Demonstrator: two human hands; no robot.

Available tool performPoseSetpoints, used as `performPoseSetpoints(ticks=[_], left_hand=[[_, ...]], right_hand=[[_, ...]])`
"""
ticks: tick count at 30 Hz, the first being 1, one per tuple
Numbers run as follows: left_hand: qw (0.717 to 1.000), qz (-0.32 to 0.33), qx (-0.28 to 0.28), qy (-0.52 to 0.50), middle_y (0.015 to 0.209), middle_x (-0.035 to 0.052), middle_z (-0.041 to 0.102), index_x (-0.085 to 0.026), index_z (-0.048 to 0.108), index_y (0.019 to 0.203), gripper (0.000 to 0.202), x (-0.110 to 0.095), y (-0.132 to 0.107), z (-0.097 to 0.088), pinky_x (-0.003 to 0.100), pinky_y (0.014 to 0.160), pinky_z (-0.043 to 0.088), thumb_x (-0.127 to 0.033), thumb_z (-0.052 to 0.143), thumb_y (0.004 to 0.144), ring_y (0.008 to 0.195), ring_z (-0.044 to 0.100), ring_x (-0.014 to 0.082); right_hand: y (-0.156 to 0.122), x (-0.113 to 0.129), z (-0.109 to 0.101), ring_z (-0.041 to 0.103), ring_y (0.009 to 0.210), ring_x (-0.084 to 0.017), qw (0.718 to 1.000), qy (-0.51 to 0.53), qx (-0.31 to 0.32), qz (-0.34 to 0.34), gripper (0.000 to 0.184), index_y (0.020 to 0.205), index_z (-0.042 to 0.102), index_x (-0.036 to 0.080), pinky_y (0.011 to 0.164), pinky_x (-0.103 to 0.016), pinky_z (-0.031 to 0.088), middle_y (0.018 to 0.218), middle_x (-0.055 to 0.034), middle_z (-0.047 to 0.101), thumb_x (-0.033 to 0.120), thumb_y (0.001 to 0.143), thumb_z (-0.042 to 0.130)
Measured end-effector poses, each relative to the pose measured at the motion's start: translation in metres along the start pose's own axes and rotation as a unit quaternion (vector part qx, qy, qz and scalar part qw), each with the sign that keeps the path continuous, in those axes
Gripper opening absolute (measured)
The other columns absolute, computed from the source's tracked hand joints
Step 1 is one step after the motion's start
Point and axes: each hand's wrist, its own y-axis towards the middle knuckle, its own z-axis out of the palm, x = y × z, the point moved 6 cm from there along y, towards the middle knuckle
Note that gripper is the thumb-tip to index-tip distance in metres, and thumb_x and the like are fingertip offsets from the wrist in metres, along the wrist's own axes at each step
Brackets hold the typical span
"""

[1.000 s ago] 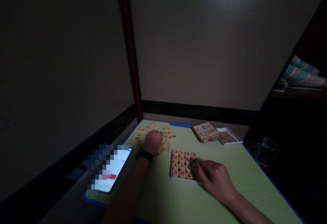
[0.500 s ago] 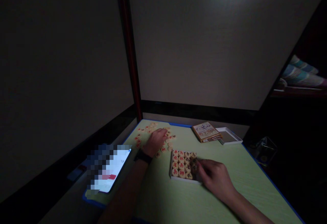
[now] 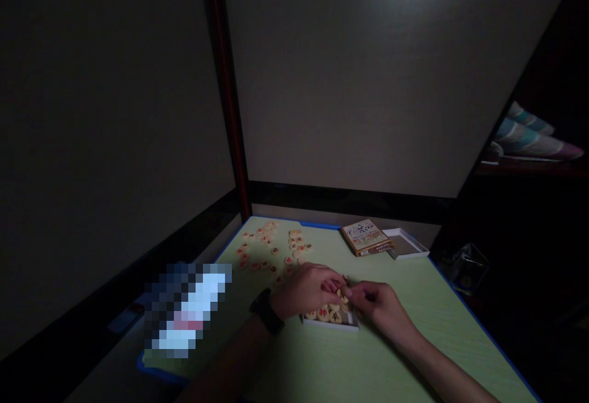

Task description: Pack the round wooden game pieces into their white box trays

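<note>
R hand (image 3: 378, 305) pinching 1 game pc. (image 3: 342, 295) over white box (image 3: 332, 326); L hand (image 3: 309, 291) alongside, fingers curled, grip unclear; loose pcs. (image 3: 275, 250) beyond, on bench (image 3: 451, 329).

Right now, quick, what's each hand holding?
Left hand: closed on a piece, over the box.
Right hand: fingertips at that piece; can't tell if gripping.
</note>
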Motion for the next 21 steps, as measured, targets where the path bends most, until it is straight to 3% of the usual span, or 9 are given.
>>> performPoseSetpoints(ticks=[4, 6, 8, 13, 21], left_hand=[[0.999, -0.022, 0.025, -0.037, 0.089, 0.0047, 0.076, -0.017, 0.074, 0.099, 0.038, 0.0, -0.002, -0.002, 0.023, 0.07, 0.053, -0.023, 0.082, 0.062, 0.076, 0.068, 0.015], [1.0, -0.02, -0.004, -0.012, 0.087, 0.0057, 0.075, -0.016, 0.075, 0.095, 0.038, 0.001, -0.002, -0.01, 0.022, 0.067, 0.052, -0.029, 0.083, 0.061, 0.074, 0.067, 0.0153], [0.999, -0.018, -0.047, 0.019, 0.081, 0.0057, 0.074, -0.015, 0.075, 0.089, 0.026, 0.004, -0.001, -0.019, 0.021, 0.062, 0.049, -0.033, 0.076, 0.069, 0.069, 0.064, 0.0139], [0.982, -0.044, -0.157, 0.097, 0.066, 0.0022, 0.068, -0.015, 0.071, 0.071, 0.02, 0.019, 0.003, -0.04, 0.02, 0.059, 0.042, -0.026, 0.058, 0.082, 0.061, 0.058, 0.0114], [0.965, -0.089, -0.194, 0.153, 0.056, -0.0015, 0.062, -0.018, 0.065, 0.062, 0.025, 0.028, 0.004, -0.045, 0.021, 0.056, 0.035, -0.024, 0.053, 0.083, 0.056, 0.053, 0.0111]], right_hand=[[-0.001, -0.001, 0.006, 0.033, 0.045, -0.009, 0.997, 0.028, 0.065, 0.031, 0.056, 0.048, 0.052, 0.017, 0.046, -0.024, 0.027, 0.044, 0.0046, 0.042, 0.068, 0.07, 0.062], [-0.003, -0.002, 0.008, 0.033, 0.045, -0.009, 0.997, 0.003, 0.074, 0.025, 0.053, 0.047, 0.051, 0.018, 0.046, -0.024, 0.026, 0.044, 0.0049, 0.04, 0.064, 0.072, 0.062], [-0.005, -0.002, 0.01, 0.037, 0.047, -0.01, 0.997, -0.049, 0.067, 0.005, 0.048, 0.05, 0.056, 0.017, 0.047, -0.024, 0.027, 0.045, 0.0038, 0.045, 0.057, 0.075, 0.06], [-0.014, 0.0, 0.016, 0.051, 0.05, -0.014, 0.979, -0.194, 0.05, -0.039, 0.035, 0.06, 0.068, 0.018, 0.05, -0.026, 0.028, 0.053, 0.0002, 0.061, 0.037, 0.084, 0.052], [-0.023, 0.011, 0.022, 0.061, 0.053, -0.017, 0.922, -0.37, 0.047, -0.104, 0.038, 0.065, 0.068, 0.023, 0.053, -0.028, 0.029, 0.061, -0.0017, 0.069, 0.036, 0.093, 0.046]])
